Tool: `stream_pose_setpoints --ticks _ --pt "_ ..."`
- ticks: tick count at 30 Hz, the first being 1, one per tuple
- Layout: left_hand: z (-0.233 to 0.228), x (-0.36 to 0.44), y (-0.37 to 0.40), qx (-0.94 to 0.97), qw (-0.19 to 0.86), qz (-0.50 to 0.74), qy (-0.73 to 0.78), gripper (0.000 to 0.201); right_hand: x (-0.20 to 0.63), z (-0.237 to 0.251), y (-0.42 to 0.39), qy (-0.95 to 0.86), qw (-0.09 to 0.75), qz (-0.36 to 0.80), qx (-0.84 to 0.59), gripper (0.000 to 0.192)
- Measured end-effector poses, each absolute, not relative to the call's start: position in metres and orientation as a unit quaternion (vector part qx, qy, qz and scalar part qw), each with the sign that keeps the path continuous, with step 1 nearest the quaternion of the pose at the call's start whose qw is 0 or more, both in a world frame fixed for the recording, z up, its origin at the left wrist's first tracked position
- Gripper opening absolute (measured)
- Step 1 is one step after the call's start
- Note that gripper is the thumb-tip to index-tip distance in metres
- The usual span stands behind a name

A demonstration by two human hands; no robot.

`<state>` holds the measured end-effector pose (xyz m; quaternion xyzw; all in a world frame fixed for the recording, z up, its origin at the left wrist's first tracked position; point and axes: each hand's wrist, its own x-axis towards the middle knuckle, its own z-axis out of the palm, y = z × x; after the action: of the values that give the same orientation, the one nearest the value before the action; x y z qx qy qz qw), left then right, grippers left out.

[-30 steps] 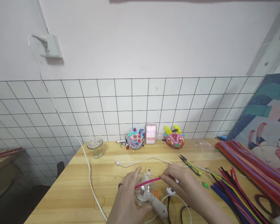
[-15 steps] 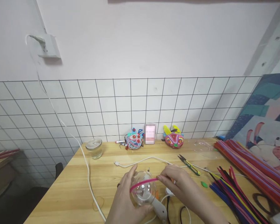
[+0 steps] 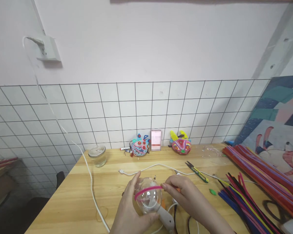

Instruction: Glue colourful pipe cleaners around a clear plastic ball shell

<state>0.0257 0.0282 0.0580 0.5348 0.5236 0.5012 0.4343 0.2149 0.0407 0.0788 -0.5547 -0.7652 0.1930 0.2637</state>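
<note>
My left hand (image 3: 131,208) is closed around the left side of a clear plastic ball (image 3: 150,201), thumb below and fingers behind. A bright pink pipe cleaner (image 3: 148,189) arches across the ball's upper front, its left end by my left fingers. My right hand (image 3: 182,190) pinches its right end between thumb and fingertips, just right of the ball. Under the ball lies a tool with a grey handle (image 3: 167,219), partly seen through the plastic; its kind is unclear. Something orange and white beside it is mostly hidden by my right hand.
Yellow-green thread snips (image 3: 197,171) lie beyond my right hand. Pipe cleaners (image 3: 263,182) are heaped at the right. A glass jar (image 3: 97,157) stands back left. Two decorated crafts (image 3: 139,146) sit by the tiled wall. White cables (image 3: 158,165) cross the wooden table (image 3: 73,198).
The view has shifted slightly. My right hand still pinches the pink pipe cleaner, which now bends a little more over the ball. My left hand's hold is unchanged.
</note>
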Motion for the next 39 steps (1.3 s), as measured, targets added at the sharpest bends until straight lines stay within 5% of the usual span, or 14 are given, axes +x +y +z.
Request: stream_pose_setpoints --ticks 15,24,39 --pt "0.036 0.019 0.046 0.373 0.694 0.517 0.336 0.102 0.210 0.066 0.046 -0.705 0.344 0.292 -0.547 0.020" --pt "0.052 0.011 0.045 0.260 0.772 0.519 0.258 0.042 0.195 0.069 0.039 -0.722 0.349 0.266 -0.534 0.013" --pt "0.060 0.005 0.050 0.122 0.815 0.535 0.189 0.014 0.175 0.062 0.031 -0.783 0.347 0.248 -0.453 0.016"
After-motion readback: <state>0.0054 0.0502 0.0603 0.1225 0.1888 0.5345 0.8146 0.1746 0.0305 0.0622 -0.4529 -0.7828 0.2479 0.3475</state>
